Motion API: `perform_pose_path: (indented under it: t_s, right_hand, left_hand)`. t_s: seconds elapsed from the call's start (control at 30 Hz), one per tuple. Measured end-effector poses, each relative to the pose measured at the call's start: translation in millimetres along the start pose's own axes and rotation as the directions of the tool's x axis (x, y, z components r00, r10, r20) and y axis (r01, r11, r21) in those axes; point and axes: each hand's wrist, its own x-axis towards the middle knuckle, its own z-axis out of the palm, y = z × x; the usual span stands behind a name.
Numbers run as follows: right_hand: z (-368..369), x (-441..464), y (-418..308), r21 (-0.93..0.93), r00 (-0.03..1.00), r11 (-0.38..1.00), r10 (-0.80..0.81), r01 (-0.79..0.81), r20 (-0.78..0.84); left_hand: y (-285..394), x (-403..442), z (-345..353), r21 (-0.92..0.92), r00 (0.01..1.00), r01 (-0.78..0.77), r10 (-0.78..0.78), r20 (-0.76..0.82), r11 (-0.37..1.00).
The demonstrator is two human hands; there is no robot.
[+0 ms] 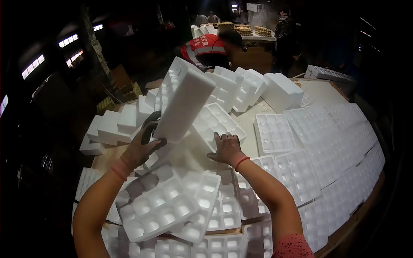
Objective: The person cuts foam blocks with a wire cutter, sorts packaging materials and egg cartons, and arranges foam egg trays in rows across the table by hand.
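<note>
My left hand (144, 144) is closed on the lower end of a white foam tray (185, 105), thumb on the near side and fingers behind. That tray is tilted up, its smooth side toward me and its hollows facing left. Fingers spread, my right hand (227, 148) rests on the near edge of a second foam tray (217, 122), whose square hollows face up. Both hands look gloved, with pink cuffs at the wrists. Below them, a loose foam tray (157, 204) lies slanted across other trays.
Rows of foam trays (335, 150) cover the right of the table (318, 94). Upended trays (114, 127) lean at the left, and a stack (282, 92) stands at the back. Beyond bends a person in a red vest (206, 46); another person (284, 34) stands farther off.
</note>
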Motion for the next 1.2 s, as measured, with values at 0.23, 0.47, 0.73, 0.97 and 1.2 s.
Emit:
perform_pose_path:
  t_s: [0.23, 0.47, 0.73, 0.97, 1.2]
  right_hand:
    - [-58, -11, 33, 0.056, 0.993, 0.996, 0.069, -0.075, 0.1]
    - [-24, 19, 55, -0.156, 0.91, 0.956, 0.284, -0.247, 0.303]
    - [-21, 2, 76, -0.008, 0.891, 0.983, 0.169, -0.182, 0.421]
    - [16, 9, 52, 0.028, 0.918, 0.918, 0.396, -0.396, 0.012]
    - [20, 5, 4, 0.16, 0.935, 0.97, -0.124, 0.186, -0.333]
  left_hand:
    - [-58, 53, 12, 0.666, 0.971, 0.03, -0.181, 0.159, 0.746]
    - [-57, 84, 44, 0.954, 0.854, -0.159, -0.449, 0.262, 0.255]
    - [-116, 87, 58, 0.862, 0.725, -0.404, -0.469, 0.505, 0.305]
    - [-87, 72, 24, 0.859, 0.83, -0.243, -0.363, 0.424, 0.45]
    - [-81, 0, -112, 0.892, 0.866, 0.227, -0.5, -0.001, 0.39]
